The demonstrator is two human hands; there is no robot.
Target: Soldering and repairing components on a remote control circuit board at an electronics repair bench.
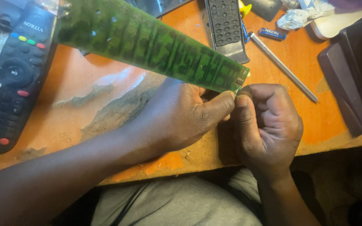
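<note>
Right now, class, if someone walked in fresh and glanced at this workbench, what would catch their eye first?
First, the long green circuit board slanting across the upper middle, pinched at its lower right end by the left hand and the right hand. Next, the black remote control with coloured buttons at the far left. Then the worn orange table, its surface peeling beside the hands.
</note>
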